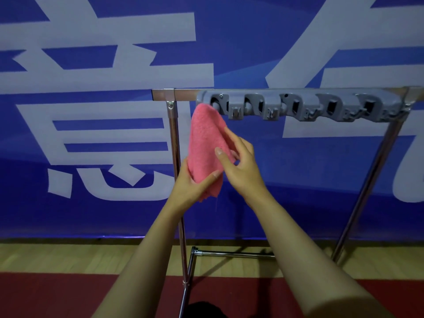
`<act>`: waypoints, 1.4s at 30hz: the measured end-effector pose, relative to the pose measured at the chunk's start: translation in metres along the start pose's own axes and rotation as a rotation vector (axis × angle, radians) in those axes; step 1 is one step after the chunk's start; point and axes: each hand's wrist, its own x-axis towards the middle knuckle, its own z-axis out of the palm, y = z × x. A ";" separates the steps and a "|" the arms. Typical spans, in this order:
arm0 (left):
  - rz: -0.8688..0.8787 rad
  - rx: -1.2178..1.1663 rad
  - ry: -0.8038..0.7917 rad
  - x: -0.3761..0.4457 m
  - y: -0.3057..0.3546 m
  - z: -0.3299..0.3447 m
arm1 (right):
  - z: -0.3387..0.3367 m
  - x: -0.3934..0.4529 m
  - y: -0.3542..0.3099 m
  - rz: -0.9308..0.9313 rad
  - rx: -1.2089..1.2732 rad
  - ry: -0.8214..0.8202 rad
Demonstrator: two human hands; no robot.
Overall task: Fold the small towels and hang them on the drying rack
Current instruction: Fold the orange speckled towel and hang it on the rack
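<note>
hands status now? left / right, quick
Left hand: closed on the lower part of the pink towel, thumb across its front.
Right hand: fingers on the towel's right edge; a real grip or just a touch cannot be told.
</note>
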 end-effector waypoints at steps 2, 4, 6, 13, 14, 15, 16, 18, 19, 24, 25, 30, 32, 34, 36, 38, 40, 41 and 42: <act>-0.048 0.023 0.042 -0.007 -0.016 -0.002 | -0.007 -0.008 0.006 0.016 0.002 0.044; -0.099 0.051 0.060 -0.016 -0.033 0.003 | -0.014 -0.015 0.013 0.051 0.029 0.106; -0.198 0.066 0.046 -0.027 -0.051 0.014 | -0.022 -0.024 0.025 0.122 0.028 0.150; -0.457 0.095 -0.191 -0.050 -0.087 0.085 | -0.066 -0.066 0.073 0.343 -0.018 0.093; -0.429 0.080 -0.228 -0.052 -0.086 0.098 | -0.075 -0.072 0.083 0.364 -0.035 0.090; -0.405 0.058 -0.245 -0.053 -0.084 0.111 | -0.084 -0.077 0.093 0.389 -0.055 0.091; -0.386 0.045 -0.247 -0.053 -0.083 0.124 | -0.094 -0.082 0.104 0.418 -0.073 0.093; -0.373 0.032 -0.269 -0.054 -0.085 0.149 | -0.116 -0.092 0.130 0.485 -0.111 0.097; -0.386 0.031 -0.300 -0.054 -0.088 0.161 | -0.127 -0.098 0.143 0.523 -0.129 0.098; -0.408 0.126 -0.476 -0.051 -0.126 0.221 | -0.186 -0.128 0.218 0.709 -0.185 0.108; -0.410 0.143 -0.495 -0.051 -0.135 0.233 | -0.197 -0.134 0.229 0.745 -0.192 0.104; -0.473 0.163 -0.627 -0.051 -0.182 0.294 | -0.247 -0.147 0.279 0.926 -0.198 0.120; -0.496 0.168 -0.676 -0.054 -0.202 0.318 | -0.266 -0.154 0.302 1.001 -0.221 0.058; -0.532 0.178 -0.734 -0.059 -0.223 0.341 | -0.282 -0.169 0.325 1.074 -0.323 -0.034; -0.576 0.187 -0.790 -0.064 -0.243 0.360 | -0.290 -0.191 0.352 1.105 -0.406 -0.126; -0.613 0.205 -0.837 -0.070 -0.261 0.375 | -0.292 -0.219 0.382 1.129 -0.561 -0.303; -0.657 0.227 -0.881 -0.074 -0.278 0.385 | -0.289 -0.252 0.410 1.087 -0.773 -0.502; -0.680 0.233 -0.903 -0.077 -0.285 0.387 | -0.290 -0.270 0.424 0.992 -0.828 -0.539; -0.698 0.235 -0.921 -0.079 -0.292 0.390 | -0.292 -0.289 0.444 0.917 -0.858 -0.510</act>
